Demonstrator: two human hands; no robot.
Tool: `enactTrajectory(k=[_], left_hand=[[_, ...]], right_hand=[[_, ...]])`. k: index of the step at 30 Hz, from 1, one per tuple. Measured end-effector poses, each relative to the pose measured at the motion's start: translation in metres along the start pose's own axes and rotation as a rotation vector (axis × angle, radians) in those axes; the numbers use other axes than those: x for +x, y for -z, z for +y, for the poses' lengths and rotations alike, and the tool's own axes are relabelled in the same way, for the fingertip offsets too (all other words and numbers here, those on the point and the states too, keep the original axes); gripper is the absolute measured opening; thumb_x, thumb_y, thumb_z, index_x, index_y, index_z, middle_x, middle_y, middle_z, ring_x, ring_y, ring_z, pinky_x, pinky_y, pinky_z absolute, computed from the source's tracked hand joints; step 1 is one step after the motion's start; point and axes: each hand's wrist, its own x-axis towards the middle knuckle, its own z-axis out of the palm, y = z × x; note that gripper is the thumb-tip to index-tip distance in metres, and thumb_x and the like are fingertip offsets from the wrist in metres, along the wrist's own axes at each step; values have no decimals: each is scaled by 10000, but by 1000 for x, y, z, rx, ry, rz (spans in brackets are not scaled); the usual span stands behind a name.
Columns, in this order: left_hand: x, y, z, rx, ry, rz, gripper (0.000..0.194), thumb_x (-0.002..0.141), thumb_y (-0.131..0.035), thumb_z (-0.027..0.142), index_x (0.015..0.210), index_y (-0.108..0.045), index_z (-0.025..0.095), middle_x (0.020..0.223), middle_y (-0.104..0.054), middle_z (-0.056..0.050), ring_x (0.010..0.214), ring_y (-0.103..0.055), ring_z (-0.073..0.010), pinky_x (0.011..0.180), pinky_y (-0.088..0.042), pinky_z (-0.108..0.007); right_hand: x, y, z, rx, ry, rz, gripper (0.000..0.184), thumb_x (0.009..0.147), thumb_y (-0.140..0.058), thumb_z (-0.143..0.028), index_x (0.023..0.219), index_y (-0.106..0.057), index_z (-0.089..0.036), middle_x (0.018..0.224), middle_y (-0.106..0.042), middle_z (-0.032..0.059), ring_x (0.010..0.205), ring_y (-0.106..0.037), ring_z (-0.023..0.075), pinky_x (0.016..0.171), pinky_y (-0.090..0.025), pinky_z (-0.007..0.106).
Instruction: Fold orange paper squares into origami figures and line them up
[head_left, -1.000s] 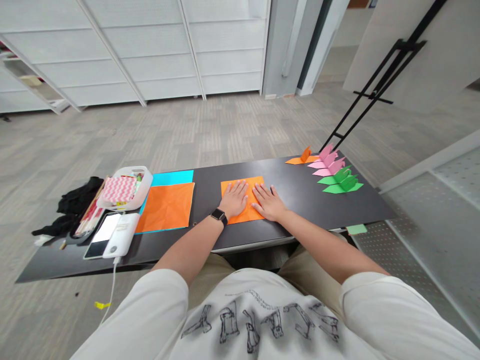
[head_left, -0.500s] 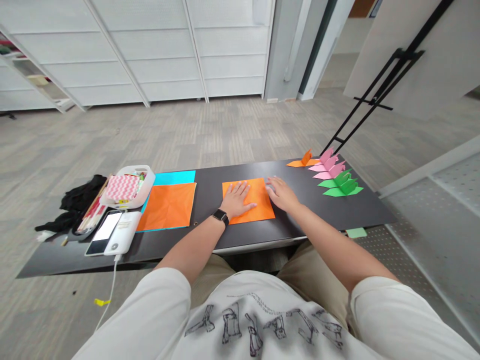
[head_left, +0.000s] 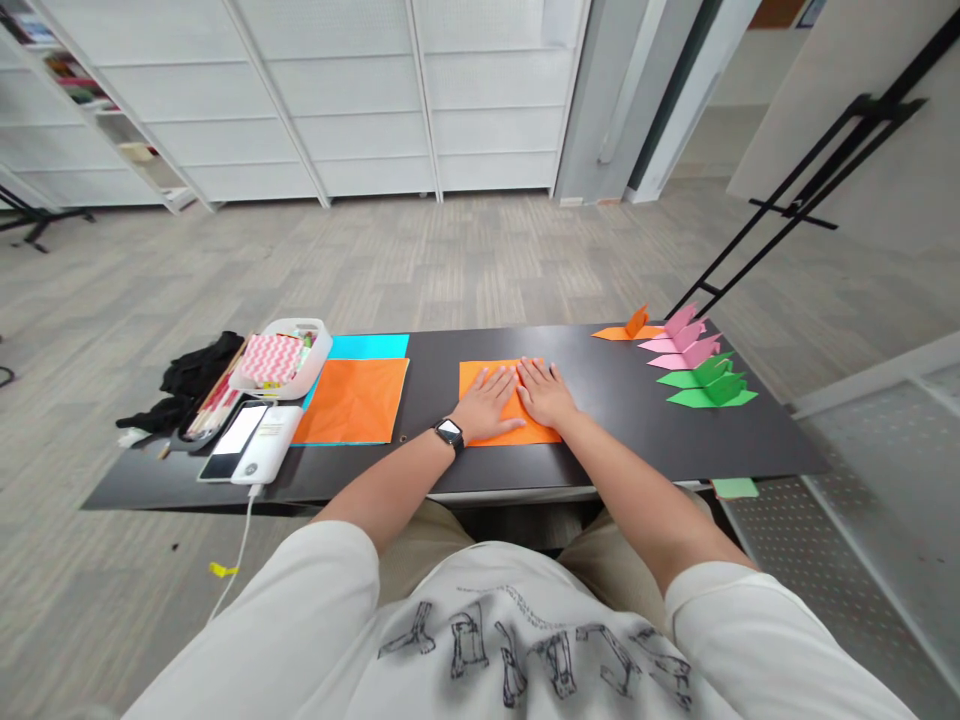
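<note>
A square sheet of orange paper [head_left: 517,432] lies flat on the dark table in front of me. My left hand [head_left: 486,405], with a black watch at the wrist, rests palm down on its left half, fingers stretched out. On the sheet's right half lies my right hand [head_left: 546,393], also flat, its fingers pointing away from me. The fingertips of both hands come close together near the middle of the paper. Left of them is a stack of orange paper [head_left: 356,400] over blue sheets [head_left: 371,347].
Folded paper figures stand at the table's right end: an orange one [head_left: 636,325], pink ones [head_left: 684,345] and green ones [head_left: 711,385]. At the left are a white basket [head_left: 319,350], a phone [head_left: 232,440], a white power bank [head_left: 268,445] with a cable, and black cloth [head_left: 199,370].
My right hand has moved left from the paper's right edge onto the sheet, beside my left hand. My left hand stays on the paper. The camera view has shifted slightly.
</note>
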Motion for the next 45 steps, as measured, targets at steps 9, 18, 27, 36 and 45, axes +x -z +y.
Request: enactTrajectory(k=[9, 18, 27, 36, 45], left_hand=[[-46, 15, 10, -34, -124, -92, 699, 1127, -339, 586, 1742, -297, 257, 1798, -305, -79, 1694, -240, -268, 1396, -118, -517], [-97, 25, 16, -34, -134, -102, 645, 1139, -351, 519, 1730, -334, 261, 1811, -262, -80, 1698, -226, -275, 1392, -156, -526], [-135, 55, -3, -170, -249, -219, 615, 1122, -370, 458, 1721, -361, 314, 1734, -446, -28, 1630, -397, -206, 1400, -190, -414], [-36, 33, -1, -88, 26, 51, 624, 1123, -350, 409, 1684, -408, 141, 1804, -290, -112, 1687, -262, -241, 1392, -240, -454], [-31, 13, -5, -51, -68, -99, 712, 1115, -388, 555, 1717, -348, 177, 1786, -327, -98, 1687, -261, -258, 1398, -137, -472]], right_hand=[[-1, 0, 0, -28, 16, 13, 701, 1106, -221, -419, 1725, -317, -104, 1801, -271, 121, 1675, -246, 338, 1363, -159, 601], [3, -4, 0, -31, 2, -6, 711, 1102, -224, -455, 1733, -307, -140, 1807, -259, 103, 1677, -241, 329, 1360, -176, 608], [4, -4, 0, -39, -11, -6, 695, 1104, -243, -458, 1738, -305, -179, 1806, -270, 102, 1679, -239, 324, 1357, -181, 603], [1, 2, -4, -18, -15, 5, 677, 1111, -251, -441, 1731, -323, -180, 1802, -282, 103, 1681, -235, 322, 1357, -172, 600], [2, 1, -2, -44, -15, -12, 673, 1117, -257, -438, 1741, -300, -189, 1807, -265, 98, 1681, -234, 312, 1362, -174, 584]])
